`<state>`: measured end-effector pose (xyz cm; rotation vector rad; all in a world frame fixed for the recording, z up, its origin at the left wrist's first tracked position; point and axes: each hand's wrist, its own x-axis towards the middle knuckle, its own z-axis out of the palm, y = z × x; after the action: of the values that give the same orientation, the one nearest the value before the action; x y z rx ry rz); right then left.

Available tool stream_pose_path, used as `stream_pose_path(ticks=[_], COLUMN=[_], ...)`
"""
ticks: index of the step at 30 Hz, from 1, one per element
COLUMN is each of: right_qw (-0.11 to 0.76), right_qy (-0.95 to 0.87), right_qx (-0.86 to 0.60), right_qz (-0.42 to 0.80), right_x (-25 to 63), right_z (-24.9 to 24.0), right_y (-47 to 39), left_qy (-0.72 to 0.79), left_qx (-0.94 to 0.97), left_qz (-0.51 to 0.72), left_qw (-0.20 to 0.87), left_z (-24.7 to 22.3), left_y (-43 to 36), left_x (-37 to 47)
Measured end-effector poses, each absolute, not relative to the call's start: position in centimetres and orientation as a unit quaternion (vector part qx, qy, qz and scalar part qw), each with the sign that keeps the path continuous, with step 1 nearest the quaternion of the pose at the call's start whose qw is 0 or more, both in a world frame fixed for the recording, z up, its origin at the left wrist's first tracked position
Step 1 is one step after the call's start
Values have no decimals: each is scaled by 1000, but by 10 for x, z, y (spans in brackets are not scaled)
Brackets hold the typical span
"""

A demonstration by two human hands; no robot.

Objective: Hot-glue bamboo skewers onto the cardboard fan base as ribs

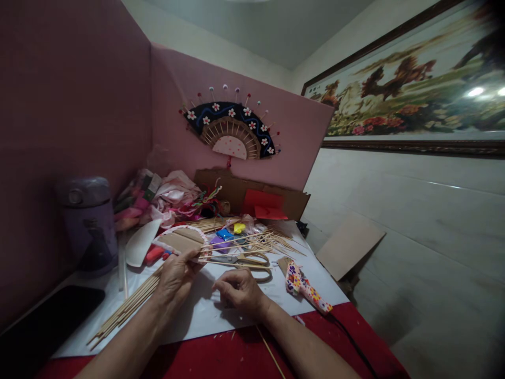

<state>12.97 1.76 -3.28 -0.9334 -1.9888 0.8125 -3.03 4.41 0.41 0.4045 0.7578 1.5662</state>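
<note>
My left hand point(179, 276) is closed on the edge of a rounded cardboard piece point(179, 241) with a pale patterned rim. Several thin bamboo skewers point(232, 243) fan out from that piece to the right. Just right of it, my right hand point(240, 292) hovers low over the white sheet with its fingers curled inward; whatever may be in them is hidden. Behind both hands lie scissors point(263, 259) with yellowish handles. A bundle of skewers point(126, 310) rests under my left forearm. At the right is a glue gun point(302, 287) with a flowered covering and a dark cord.
A finished fan point(232, 118) hangs on the pink board. Cloth and bags point(173, 192), blue clay packs point(224, 235) and loose skewers point(272, 242) crowd the back. On the left stand a purple bottle point(89, 226) and a dark phone point(55, 316). Red cloth point(221, 358) borders the front.
</note>
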Motion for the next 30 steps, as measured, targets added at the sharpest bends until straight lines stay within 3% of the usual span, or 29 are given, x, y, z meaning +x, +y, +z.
stream_pose_path(ticks=[30], right_qw=[380], right_qy=[-795], right_qx=[-376], right_qz=[286], right_x=[129], right_z=[-33], right_y=[19], left_qy=[329], left_qx=[164], left_qz=[684], left_qw=[630], left_z=[6], left_y=[43], left_x=[-29])
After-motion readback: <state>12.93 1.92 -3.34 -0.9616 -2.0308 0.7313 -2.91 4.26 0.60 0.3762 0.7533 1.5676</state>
